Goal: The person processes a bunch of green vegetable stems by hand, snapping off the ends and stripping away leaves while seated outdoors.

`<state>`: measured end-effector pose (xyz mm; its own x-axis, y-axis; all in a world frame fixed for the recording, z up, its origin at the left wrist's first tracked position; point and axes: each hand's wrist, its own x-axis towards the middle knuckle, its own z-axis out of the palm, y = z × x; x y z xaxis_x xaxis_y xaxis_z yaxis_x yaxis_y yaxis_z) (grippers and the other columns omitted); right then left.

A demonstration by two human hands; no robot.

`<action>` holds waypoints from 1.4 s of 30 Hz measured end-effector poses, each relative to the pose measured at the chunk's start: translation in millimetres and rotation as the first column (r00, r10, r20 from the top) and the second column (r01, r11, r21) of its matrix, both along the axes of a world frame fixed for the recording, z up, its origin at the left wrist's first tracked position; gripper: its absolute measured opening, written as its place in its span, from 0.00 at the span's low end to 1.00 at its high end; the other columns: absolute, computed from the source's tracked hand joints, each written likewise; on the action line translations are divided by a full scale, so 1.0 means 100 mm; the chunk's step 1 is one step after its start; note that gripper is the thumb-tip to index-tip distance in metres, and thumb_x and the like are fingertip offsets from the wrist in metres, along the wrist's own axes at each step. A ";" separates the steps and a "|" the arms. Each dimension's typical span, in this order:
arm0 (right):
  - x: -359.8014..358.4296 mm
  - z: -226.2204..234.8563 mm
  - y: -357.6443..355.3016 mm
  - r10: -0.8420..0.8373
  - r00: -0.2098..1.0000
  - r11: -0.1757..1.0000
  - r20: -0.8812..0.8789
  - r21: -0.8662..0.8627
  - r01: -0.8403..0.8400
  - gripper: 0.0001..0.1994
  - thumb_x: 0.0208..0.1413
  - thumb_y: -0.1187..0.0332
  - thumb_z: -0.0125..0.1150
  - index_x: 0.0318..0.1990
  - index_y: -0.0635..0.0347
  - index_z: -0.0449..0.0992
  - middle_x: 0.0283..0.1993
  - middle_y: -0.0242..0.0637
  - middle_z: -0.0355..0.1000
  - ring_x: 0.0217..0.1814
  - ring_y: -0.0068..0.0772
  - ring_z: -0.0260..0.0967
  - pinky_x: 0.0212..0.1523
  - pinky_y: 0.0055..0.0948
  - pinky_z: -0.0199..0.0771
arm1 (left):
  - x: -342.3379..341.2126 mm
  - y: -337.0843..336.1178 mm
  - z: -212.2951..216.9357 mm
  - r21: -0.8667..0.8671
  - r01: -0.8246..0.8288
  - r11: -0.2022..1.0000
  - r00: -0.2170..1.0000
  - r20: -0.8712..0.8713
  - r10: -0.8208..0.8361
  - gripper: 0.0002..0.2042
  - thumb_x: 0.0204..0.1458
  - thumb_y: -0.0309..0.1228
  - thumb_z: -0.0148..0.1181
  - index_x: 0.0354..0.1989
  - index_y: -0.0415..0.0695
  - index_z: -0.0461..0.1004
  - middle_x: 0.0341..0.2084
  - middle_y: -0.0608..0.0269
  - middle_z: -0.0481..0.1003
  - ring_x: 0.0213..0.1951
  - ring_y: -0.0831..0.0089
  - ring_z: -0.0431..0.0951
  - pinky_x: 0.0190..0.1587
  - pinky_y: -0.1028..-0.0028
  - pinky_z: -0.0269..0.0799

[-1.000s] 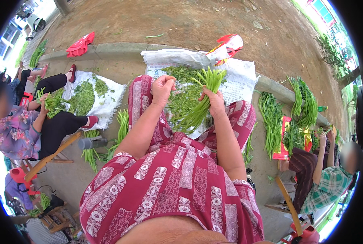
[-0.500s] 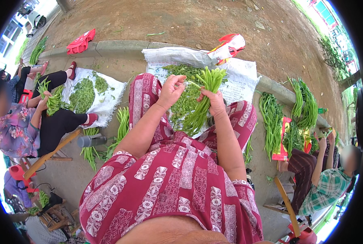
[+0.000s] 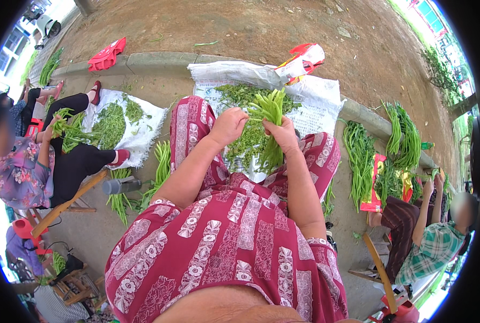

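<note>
My right hand (image 3: 283, 134) is closed around a bunch of green leafy-vegetable stalks (image 3: 272, 107), held nearly upright between my knees. The pale, thick ends fan out above the fist and the rest hangs below it. At the left side of those ends, my left hand (image 3: 229, 125) has its fingers pinched together on a green stalk, mostly hidden by the fingers. Under both hands, a heap of plucked green leaves (image 3: 245, 142) lies on a spread white woven sack (image 3: 213, 72).
Bundles of long greens (image 3: 358, 156) lie to the right, beside a stone curb (image 3: 159, 60). A grey bottle (image 3: 120, 186) and more stalks (image 3: 162, 167) are at my left. One person (image 3: 22, 167) sits at left handling greens; another (image 3: 431, 242) sits at right. A red bag (image 3: 108, 55) lies beyond the curb.
My left hand has come down and right, meeting the stalks with closed fingers. The bunch in my right hand has turned more upright. The person at left has shifted their greens leftward.
</note>
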<state>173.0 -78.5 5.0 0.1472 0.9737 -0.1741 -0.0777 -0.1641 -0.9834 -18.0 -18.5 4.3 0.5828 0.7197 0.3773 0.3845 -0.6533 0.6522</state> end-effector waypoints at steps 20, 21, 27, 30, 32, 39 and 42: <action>-0.12 0.07 -0.03 -0.136 0.990 0.990 0.020 0.045 0.135 0.06 0.45 0.72 0.62 0.30 0.64 0.75 0.22 0.27 0.70 0.21 0.16 0.63 0.22 0.20 0.64 | -0.01 0.14 -0.04 -0.520 -0.330 0.788 0.800 0.288 0.526 0.05 0.45 0.26 0.53 0.23 0.39 0.73 0.20 0.60 0.72 0.18 0.74 0.68 0.21 0.74 0.64; -0.07 0.09 -0.05 -0.165 0.985 0.984 -0.056 0.054 0.168 0.05 0.45 0.73 0.62 0.30 0.63 0.75 0.22 0.28 0.70 0.20 0.18 0.63 0.22 0.21 0.64 | -0.07 0.21 0.00 -0.713 -0.297 0.635 0.721 0.269 0.639 0.05 0.45 0.26 0.53 0.24 0.39 0.73 0.20 0.62 0.73 0.18 0.77 0.68 0.20 0.77 0.64; 0.10 0.28 -0.09 -0.207 0.899 0.977 -0.385 -0.039 0.208 0.06 0.45 0.73 0.60 0.31 0.63 0.73 0.21 0.32 0.68 0.18 0.25 0.65 0.23 0.25 0.68 | -0.06 0.16 -0.01 -0.718 -0.064 0.693 0.663 0.488 0.567 0.07 0.45 0.19 0.49 0.28 0.39 0.75 0.23 0.64 0.74 0.21 0.82 0.71 0.26 0.81 0.70; 0.07 0.23 -0.08 -0.156 0.884 0.987 -0.440 -0.048 0.151 0.06 0.45 0.74 0.60 0.32 0.63 0.72 0.21 0.32 0.68 0.19 0.25 0.65 0.23 0.26 0.70 | -0.05 0.17 -0.11 -0.463 -0.131 0.877 0.819 0.449 0.359 0.08 0.44 0.19 0.50 0.30 0.39 0.76 0.26 0.66 0.72 0.26 0.82 0.71 0.32 0.81 0.69; 0.08 0.24 -0.09 -0.139 0.897 0.990 -0.419 -0.044 0.133 0.07 0.45 0.74 0.60 0.32 0.63 0.72 0.21 0.33 0.67 0.20 0.26 0.66 0.25 0.28 0.71 | -0.04 0.11 0.00 -0.466 -0.067 0.882 0.880 0.389 0.272 0.08 0.42 0.20 0.52 0.30 0.40 0.76 0.30 0.66 0.71 0.32 0.80 0.70 0.38 0.80 0.67; 0.03 0.21 -0.10 -0.069 0.945 0.996 -0.320 -0.082 0.045 0.07 0.44 0.74 0.60 0.33 0.63 0.72 0.21 0.33 0.68 0.20 0.26 0.66 0.25 0.27 0.71 | 0.01 0.01 0.06 -0.457 0.198 0.867 0.943 0.331 -0.041 0.13 0.51 0.30 0.56 0.44 0.39 0.72 0.37 0.67 0.69 0.41 0.79 0.70 0.42 0.77 0.67; 0.03 0.23 -0.10 -0.002 0.967 0.997 -0.254 -0.073 -0.017 0.05 0.43 0.74 0.61 0.29 0.63 0.73 0.21 0.32 0.69 0.19 0.24 0.66 0.23 0.24 0.66 | 0.02 -0.02 0.01 -0.610 0.274 0.744 0.924 0.382 -0.027 0.12 0.53 0.31 0.56 0.43 0.39 0.71 0.36 0.68 0.70 0.36 0.83 0.69 0.38 0.81 0.66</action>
